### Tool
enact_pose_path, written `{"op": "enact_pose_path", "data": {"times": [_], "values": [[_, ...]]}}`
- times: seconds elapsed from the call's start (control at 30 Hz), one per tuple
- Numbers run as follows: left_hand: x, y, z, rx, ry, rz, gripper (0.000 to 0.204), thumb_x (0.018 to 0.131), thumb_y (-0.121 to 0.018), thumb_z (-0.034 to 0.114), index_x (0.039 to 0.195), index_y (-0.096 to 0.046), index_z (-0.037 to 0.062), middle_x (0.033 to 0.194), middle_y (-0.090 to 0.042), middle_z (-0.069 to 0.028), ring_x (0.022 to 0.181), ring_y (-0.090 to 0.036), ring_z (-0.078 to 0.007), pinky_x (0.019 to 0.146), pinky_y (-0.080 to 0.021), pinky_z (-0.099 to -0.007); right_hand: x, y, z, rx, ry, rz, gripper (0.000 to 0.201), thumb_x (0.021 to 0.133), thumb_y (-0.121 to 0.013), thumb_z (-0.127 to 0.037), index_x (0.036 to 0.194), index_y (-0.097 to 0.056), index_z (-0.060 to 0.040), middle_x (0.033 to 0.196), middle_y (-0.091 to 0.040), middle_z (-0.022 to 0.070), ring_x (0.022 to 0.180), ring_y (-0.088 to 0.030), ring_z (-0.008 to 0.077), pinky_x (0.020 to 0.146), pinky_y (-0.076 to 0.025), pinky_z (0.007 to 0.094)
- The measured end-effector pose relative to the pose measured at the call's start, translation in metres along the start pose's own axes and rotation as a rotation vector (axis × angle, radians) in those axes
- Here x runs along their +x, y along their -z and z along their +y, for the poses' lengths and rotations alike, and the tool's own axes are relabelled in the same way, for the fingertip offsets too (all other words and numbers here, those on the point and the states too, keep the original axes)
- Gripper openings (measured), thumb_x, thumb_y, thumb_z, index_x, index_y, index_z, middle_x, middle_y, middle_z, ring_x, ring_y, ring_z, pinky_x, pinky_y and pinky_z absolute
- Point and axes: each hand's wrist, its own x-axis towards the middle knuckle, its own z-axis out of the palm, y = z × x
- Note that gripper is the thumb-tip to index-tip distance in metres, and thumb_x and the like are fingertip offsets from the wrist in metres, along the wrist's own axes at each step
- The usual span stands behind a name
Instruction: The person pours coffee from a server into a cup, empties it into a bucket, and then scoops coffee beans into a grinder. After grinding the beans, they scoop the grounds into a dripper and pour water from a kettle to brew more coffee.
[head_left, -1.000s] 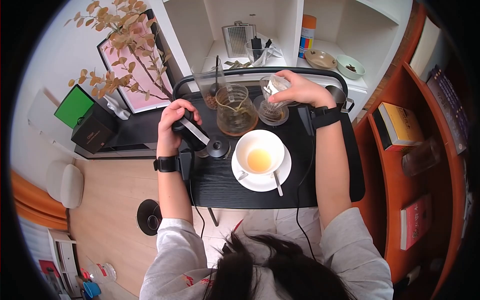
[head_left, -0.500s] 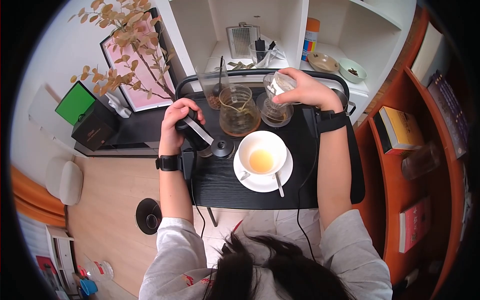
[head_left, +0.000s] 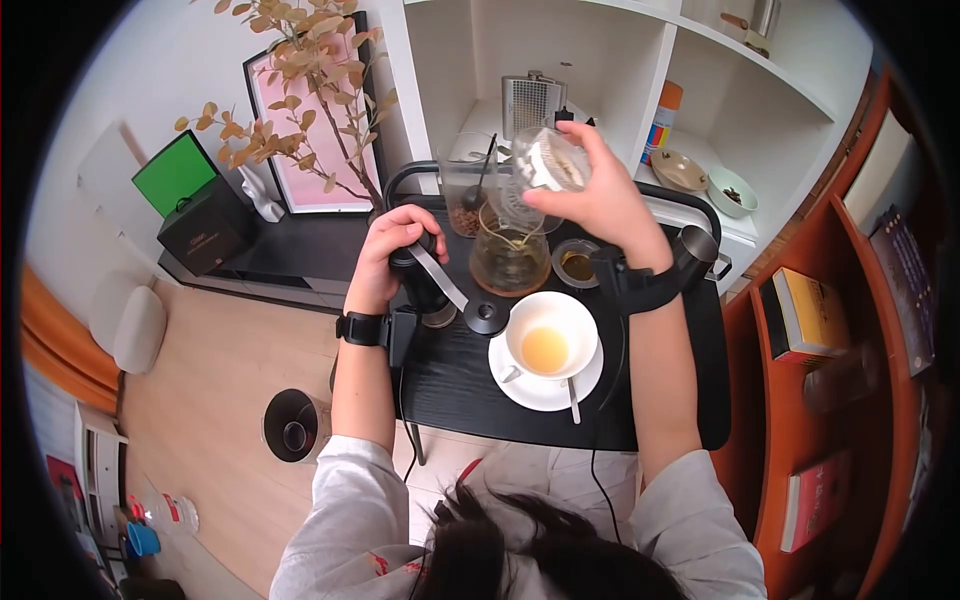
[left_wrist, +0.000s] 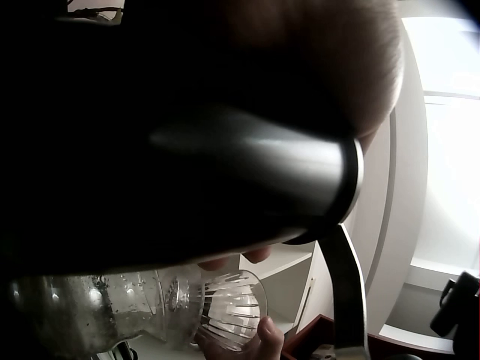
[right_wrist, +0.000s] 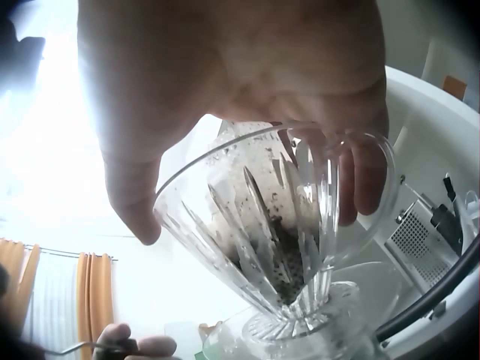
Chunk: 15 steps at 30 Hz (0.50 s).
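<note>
My right hand (head_left: 618, 205) grips a clear ribbed glass coffee dripper (head_left: 535, 170) by its rim, holding it over the mouth of the glass carafe (head_left: 508, 262). Inside the dripper, the right wrist view shows a paper filter with wet dark coffee grounds (right_wrist: 289, 262). My left hand (head_left: 398, 248) is wrapped round a black hand coffee grinder (head_left: 427, 293), whose metal crank (head_left: 440, 272) points toward the cup. A white cup (head_left: 550, 338) with amber liquid stands on a saucer (head_left: 520, 395) beside a spoon (head_left: 575, 403). In the left wrist view, the grinder (left_wrist: 277, 165) hides much of the scene.
Right of the carafe sits a small round dish (head_left: 577, 268) with brown liquid. Behind it, a tall glass (head_left: 465, 215) holds coffee beans and a black spoon. A raised black rail (head_left: 405, 178) edges the table (head_left: 440, 385). A metal cup (head_left: 692, 250) stands far right.
My right hand has lifted the dripper off to the left, from over the small dish to over the carafe. The left hand keeps its grip on the grinder. The head view has shifted.
</note>
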Motion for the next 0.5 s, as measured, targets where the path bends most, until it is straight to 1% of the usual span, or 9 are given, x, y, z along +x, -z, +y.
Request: {"op": "enact_pose_path", "data": {"times": [0.1,0.2,0.3,0.5], "values": [[0.0,-0.001,0.001,0.007,0.004,0.011,0.029,0.083,-0.059,0.028,0.089,-0.058,-0.0004,0.074,-0.06,-0.0143,0.07,-0.06,-0.0255,0.07,-0.049,-0.0349,-0.002,-0.017,-0.01,-0.039,0.073,-0.023,0.095,0.063,-0.085,-0.036,0.136,-0.04,0.0037,0.131,-0.052,0.0261,0.123,-0.052,0.0352,0.102,-0.042,0.0388],[-0.001,-0.001,0.001,0.001,0.004,0.013,0.029,0.083,-0.059,0.028,0.089,-0.059,-0.0002,0.074,-0.06,-0.0144,0.07,-0.06,-0.0254,0.07,-0.049,-0.0347,-0.003,-0.025,-0.007,-0.082,0.099,-0.026,0.094,0.063,-0.084,-0.036,0.136,-0.039,0.0036,0.131,-0.051,0.0271,0.123,-0.051,0.0368,0.102,-0.042,0.0398],[0.0,-0.001,0.0,0.001,0.004,0.011,0.029,0.083,-0.059,0.028,0.089,-0.059,-0.0002,0.074,-0.06,-0.0145,0.07,-0.06,-0.0255,0.07,-0.049,-0.0347,-0.003,-0.025,-0.006,-0.062,0.092,-0.027,0.096,0.064,-0.084,-0.037,0.137,-0.037,0.0033,0.132,-0.05,0.0283,0.124,-0.051,0.0387,0.102,-0.042,0.0408],[0.0,0.0,0.0,-0.013,0.008,0.011,0.028,0.083,-0.059,0.027,0.089,-0.059,-0.0003,0.075,-0.061,-0.0146,0.07,-0.06,-0.0256,0.07,-0.049,-0.0346,-0.001,-0.033,0.002,-0.062,0.212,0.049,0.101,0.065,-0.086,-0.043,0.139,-0.034,0.003,0.135,-0.047,0.0291,0.125,-0.049,0.0404,0.103,-0.042,0.0417]]}}
